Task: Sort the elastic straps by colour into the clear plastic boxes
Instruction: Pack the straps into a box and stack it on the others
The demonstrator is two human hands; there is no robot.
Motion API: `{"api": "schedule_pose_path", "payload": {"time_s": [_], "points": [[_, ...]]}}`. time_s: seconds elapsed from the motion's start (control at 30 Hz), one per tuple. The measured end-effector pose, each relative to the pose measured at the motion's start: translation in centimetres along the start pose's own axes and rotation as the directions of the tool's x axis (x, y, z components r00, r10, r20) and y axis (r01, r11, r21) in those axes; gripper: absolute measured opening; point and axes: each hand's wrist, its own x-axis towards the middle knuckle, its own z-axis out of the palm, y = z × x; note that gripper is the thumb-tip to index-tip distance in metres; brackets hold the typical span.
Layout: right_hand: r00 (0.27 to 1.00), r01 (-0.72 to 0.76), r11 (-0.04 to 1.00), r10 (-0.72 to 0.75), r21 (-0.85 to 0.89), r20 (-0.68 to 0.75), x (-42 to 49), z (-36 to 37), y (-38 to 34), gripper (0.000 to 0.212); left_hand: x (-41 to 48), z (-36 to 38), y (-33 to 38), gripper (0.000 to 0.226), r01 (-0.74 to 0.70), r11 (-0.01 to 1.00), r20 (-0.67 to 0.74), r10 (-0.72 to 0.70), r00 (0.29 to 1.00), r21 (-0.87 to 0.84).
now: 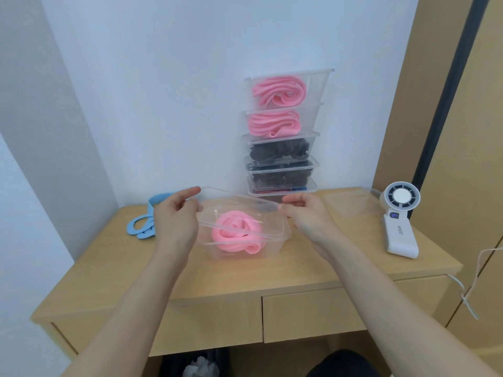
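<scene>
A clear plastic box (275,246) stands mid-desk with a coiled pink elastic strap (236,235) inside. Over it I hold a clear lid (234,206), tilted with its far edge raised. My left hand (174,216) pinches the lid's left end and my right hand (307,213) pinches its right end. Against the wall rises a stack of closed clear boxes (283,137): the two upper ones hold pink straps (280,91), the ones below hold dark straps (280,151). A blue strap (144,224) lies loose at the desk's left rear.
A spare clear lid (351,204) lies at the right rear of the wooden desk (245,273). A white handheld fan (400,221) lies beside it, with a cable hanging off the desk's right side. A wardrobe stands to the right.
</scene>
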Motion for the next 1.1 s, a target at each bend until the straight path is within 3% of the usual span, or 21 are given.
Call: {"api": "schedule_pose_path", "payload": {"time_s": [0.2,0.4,0.83,1.1], "points": [[0.999,0.028,0.99,-0.03,-0.137,-0.012,0.1,0.2,-0.3,0.009,-0.4,0.8,-0.3,0.036,0.003,0.996,0.021,-0.005,1.0,0.092],[0.996,0.082,0.942,-0.09,-0.325,-0.007,0.0,0.8,0.0,0.031,-0.8,0.2,-2.3,0.045,-0.049,0.936,0.159,-0.008,0.987,0.35],[0.992,0.091,0.939,-0.055,-0.331,0.116,-0.7,1.4,0.5,0.047,0.0,-2.4,-3.1,0.047,0.015,0.985,0.429,-0.088,0.899,0.172],[0.989,0.101,0.924,-0.053,-0.369,0.138,-0.2,0.8,0.4,0.042,-0.9,-2.8,-3.1,0.042,-0.169,0.957,0.459,0.044,0.888,0.236]]}}
